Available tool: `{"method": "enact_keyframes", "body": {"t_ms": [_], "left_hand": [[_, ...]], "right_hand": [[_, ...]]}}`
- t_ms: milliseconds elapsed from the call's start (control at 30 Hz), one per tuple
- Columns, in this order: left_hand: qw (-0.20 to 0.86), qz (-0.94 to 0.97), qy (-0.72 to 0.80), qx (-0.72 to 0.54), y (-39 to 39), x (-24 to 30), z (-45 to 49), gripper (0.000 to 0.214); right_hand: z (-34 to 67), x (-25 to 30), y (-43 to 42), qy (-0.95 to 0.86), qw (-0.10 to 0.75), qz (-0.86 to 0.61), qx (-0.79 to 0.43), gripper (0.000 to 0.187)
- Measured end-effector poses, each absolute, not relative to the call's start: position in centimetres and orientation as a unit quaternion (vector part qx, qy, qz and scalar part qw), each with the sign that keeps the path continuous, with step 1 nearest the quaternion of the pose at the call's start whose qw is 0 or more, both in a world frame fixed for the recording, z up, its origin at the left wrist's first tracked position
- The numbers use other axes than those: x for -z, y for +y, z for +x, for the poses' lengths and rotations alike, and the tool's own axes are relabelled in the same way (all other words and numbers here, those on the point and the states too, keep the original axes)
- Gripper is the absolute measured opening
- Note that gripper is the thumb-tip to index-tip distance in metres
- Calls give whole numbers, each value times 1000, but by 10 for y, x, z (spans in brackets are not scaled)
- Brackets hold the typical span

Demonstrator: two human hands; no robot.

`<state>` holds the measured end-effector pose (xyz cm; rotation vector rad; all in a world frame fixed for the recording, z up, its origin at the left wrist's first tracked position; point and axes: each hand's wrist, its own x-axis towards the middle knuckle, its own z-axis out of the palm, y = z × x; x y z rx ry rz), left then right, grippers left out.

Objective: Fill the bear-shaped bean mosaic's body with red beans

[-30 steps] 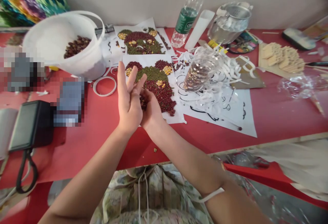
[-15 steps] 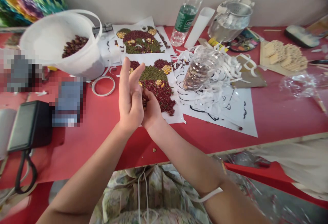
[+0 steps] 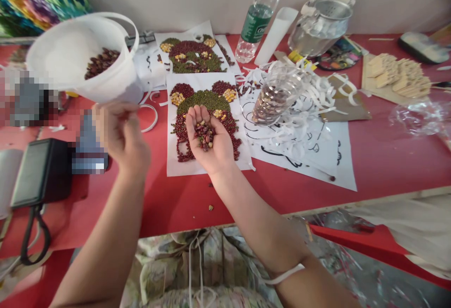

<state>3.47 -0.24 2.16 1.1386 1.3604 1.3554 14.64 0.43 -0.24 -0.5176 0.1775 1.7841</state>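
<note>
My right hand (image 3: 211,146) is palm up and cupped over a bean-mosaic picture (image 3: 207,97) on white paper, holding a small heap of mixed red and pale beans (image 3: 205,135). My left hand (image 3: 123,136) is off to the left with its fingers curled together, just below the base of a tilted white bucket (image 3: 118,85) with dark beans (image 3: 100,61) in it. I cannot make out what its fingers hold, if anything. A second bean picture (image 3: 192,57) lies behind the first.
On the red table stand a clear bottle with a green label (image 3: 256,24), a metal pot (image 3: 320,24), a lying clear container of grains (image 3: 275,96) among white paper strips (image 3: 317,89), and wooden sticks (image 3: 398,78). A black device (image 3: 38,172) lies left.
My left hand left the right hand and swung left toward the bucket, its fingers curling in. The right palm now lies uncovered with the beans showing.
</note>
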Motion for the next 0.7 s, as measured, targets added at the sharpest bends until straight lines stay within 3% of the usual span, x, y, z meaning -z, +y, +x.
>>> {"method": "enact_keyframes", "body": {"t_ms": [167, 300, 433, 700], "left_hand": [[346, 521, 600, -499, 10, -23, -25, 45], [161, 525, 746, -377, 27, -11, -110, 63], [197, 497, 784, -315, 43, 10, -150, 80], [171, 490, 790, -326, 46, 15, -138, 76]], "right_hand": [[148, -1, 3, 63, 595, -223, -769, 36], [148, -2, 2, 64, 586, -224, -776, 37], [147, 5, 2, 49, 595, -220, -771, 33], [147, 10, 2, 8, 595, -229, -771, 28]]}}
